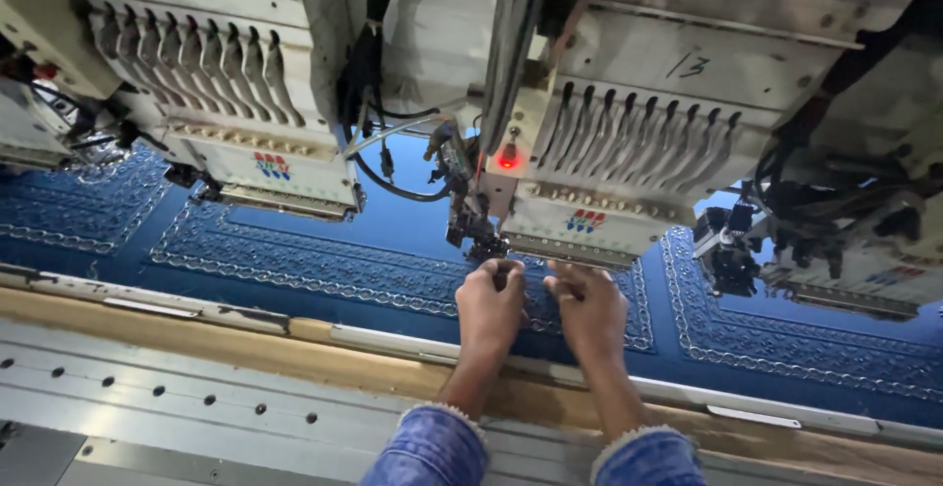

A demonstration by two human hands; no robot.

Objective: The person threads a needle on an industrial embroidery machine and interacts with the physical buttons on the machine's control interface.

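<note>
My left hand [489, 306] and my right hand [590, 309] reach side by side over blue fabric [324, 250] stitched with pale ornamental borders. Both sit just under the needle end of a cream embroidery machine head [609, 152] with a lit red lamp [507, 161]. The left fingertips pinch at something small and dark by the needle area [488, 246]; what it is cannot be made out. The right fingers curl down onto the fabric beside it. Blue denim cuffs cover both wrists.
A second machine head [226, 83] hangs at the left and a third [835, 241] at the right. Black cables [393, 177] dangle between heads. A wooden strip [246, 344] and a grey metal rail with holes [157, 388] run along the near edge.
</note>
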